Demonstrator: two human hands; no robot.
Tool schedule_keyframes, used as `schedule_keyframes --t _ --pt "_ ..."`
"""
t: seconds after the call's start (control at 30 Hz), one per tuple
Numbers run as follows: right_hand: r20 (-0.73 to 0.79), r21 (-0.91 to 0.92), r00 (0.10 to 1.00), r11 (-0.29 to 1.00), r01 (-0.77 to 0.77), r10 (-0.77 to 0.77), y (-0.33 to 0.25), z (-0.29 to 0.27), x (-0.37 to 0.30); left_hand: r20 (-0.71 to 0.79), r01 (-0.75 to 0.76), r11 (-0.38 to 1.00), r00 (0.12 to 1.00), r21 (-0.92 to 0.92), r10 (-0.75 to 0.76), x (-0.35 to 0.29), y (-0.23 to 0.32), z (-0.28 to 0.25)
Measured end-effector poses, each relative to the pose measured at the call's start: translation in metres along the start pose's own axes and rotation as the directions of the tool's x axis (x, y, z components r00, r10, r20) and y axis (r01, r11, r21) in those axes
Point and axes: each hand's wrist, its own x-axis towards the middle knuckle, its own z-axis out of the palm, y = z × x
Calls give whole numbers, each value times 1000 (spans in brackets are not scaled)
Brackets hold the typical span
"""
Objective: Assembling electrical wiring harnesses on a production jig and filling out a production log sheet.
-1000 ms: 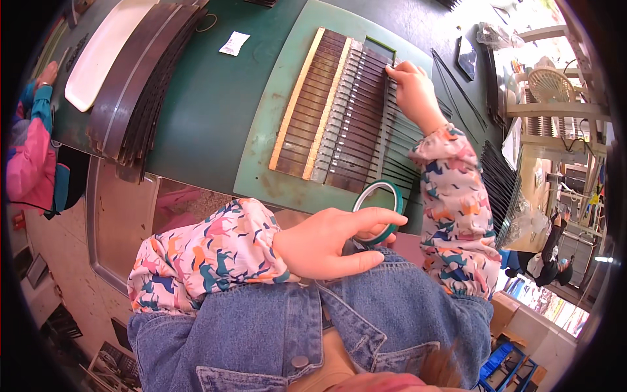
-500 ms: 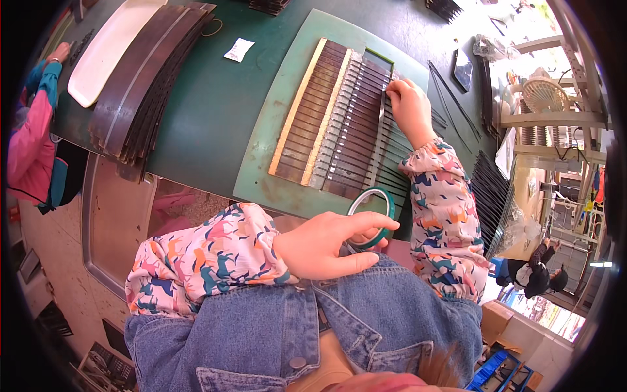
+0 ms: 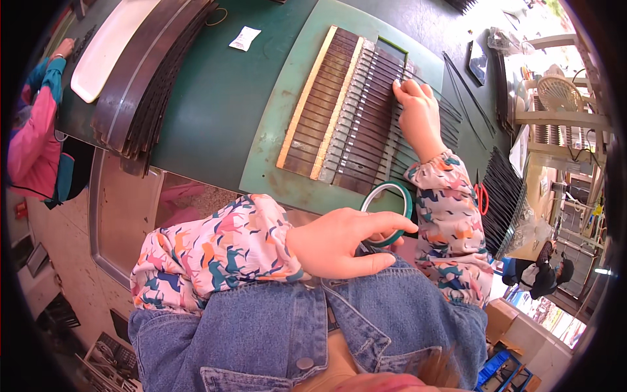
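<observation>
My left hand (image 3: 343, 243) holds a roll of green tape (image 3: 409, 204) by its ring, in front of my jacket. My right hand (image 3: 420, 119) is closed, its fingertips pressed together on the right part of a row of dark flat strips (image 3: 366, 124). Whatever lies between those fingertips is hidden. The strips lie side by side on a green board (image 3: 261, 166), with thin dark ends reaching out to the right. Two yellowish bars (image 3: 307, 98) run across their left part, and a narrow pale band (image 3: 386, 160) crosses them below my right hand.
Left on the green table are stacked curved dark sheets (image 3: 127, 108), a long white tray (image 3: 98, 68) and a white packet (image 3: 245, 38). On the right lie a phone (image 3: 478, 63), red-handled scissors (image 3: 482, 198) and thin black rods (image 3: 499, 212). Another person's pink sleeve (image 3: 36, 147) shows far left.
The board and table things have shifted slightly in view. My right hand has come slightly down along the strips, its fingers more curled. The left hand still holds the tape roll.
</observation>
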Motion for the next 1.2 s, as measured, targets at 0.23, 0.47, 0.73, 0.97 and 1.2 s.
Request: schedule_keyframes --t 0.23,0.47,0.73,0.97,1.2 --pt "-36 95 999 995 -26 29 -6 -2 -7 43 -59 992 998 115 55 2 1 -2" --pt "-114 78 993 997 -10 19 -22 2 -25 9 -49 994 999 102 48 2 -1 -2" --pt "-107 126 994 992 5 8 -28 -2 -36 -33 -39 998 999 58 41 5 -3 -3" --pt "-76 210 996 978 -18 35 -38 -4 -48 -58 4 999 998 40 -2 2 -9 0" --pt "-66 267 997 964 -17 36 -44 -11 -61 -94 -3 992 995 123 14 -2 -16 6"
